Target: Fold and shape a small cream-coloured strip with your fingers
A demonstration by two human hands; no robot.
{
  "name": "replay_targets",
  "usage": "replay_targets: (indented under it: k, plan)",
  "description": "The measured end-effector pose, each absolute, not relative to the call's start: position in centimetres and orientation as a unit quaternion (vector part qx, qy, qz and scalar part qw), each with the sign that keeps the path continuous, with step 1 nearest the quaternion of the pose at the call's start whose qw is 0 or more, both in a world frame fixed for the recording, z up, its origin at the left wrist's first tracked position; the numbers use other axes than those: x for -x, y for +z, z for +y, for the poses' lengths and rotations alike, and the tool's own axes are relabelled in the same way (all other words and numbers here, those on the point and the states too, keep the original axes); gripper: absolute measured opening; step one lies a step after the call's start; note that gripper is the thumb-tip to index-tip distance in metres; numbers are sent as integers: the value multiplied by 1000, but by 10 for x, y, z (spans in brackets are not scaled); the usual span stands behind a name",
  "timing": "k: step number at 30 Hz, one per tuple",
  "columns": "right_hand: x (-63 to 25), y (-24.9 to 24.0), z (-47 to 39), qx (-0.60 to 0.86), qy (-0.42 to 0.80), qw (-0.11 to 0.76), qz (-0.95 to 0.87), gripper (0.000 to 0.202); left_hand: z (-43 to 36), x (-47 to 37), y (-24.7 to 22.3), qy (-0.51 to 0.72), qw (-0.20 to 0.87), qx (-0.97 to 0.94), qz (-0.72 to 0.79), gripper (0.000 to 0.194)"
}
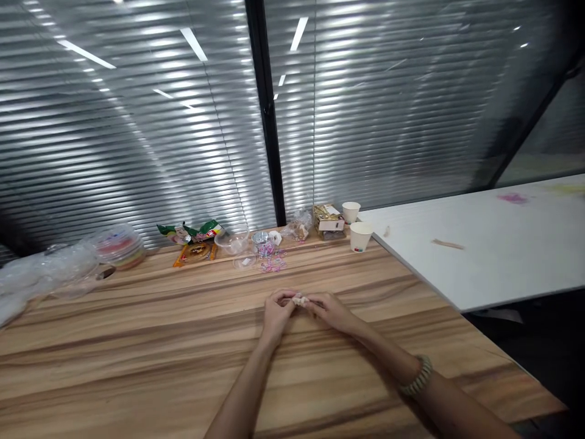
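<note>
Between my two hands, just above the wooden table (183, 341), is a small, whitish, lumpy piece (300, 300); it is too small to tell what it is. The fingers of my left hand (278, 311) are closed on its left side. From the right, my right hand (331, 311) pinches the same piece with thumb and fingertips. A coiled band (418, 376) circles my right wrist. Beyond the hands lie pink and purple small bits (273, 263), perhaps little rubber bands, beside a clear round lid (244, 261).
Along the back edge stand a clear plastic bowl (232, 242), green snack packets (201, 231), a gold box (328, 217) and two paper cups, the nearer cup (361, 236) in front. Stacked round containers (119, 247) and plastic wrap (46, 274) lie left. A white table (493, 262) adjoins at right.
</note>
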State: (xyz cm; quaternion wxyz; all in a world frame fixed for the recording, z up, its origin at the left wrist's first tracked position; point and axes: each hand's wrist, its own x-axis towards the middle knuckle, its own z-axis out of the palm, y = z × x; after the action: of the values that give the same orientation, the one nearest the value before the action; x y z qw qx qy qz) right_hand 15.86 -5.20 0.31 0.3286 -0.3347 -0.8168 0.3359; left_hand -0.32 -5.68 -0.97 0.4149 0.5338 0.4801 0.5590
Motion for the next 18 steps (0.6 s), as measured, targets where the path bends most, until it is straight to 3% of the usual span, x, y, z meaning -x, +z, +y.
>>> replay_targets:
  k: [10, 18]
  plan:
    - [-159, -1, -51, 356, 304, 389, -794, 33, -70, -4, 2, 517, 489, -537, 452, 22]
    - [-163, -7, -51, 375, 282, 373, -800, 22, -67, -4, -7, 487, 476, -564, 468, 22]
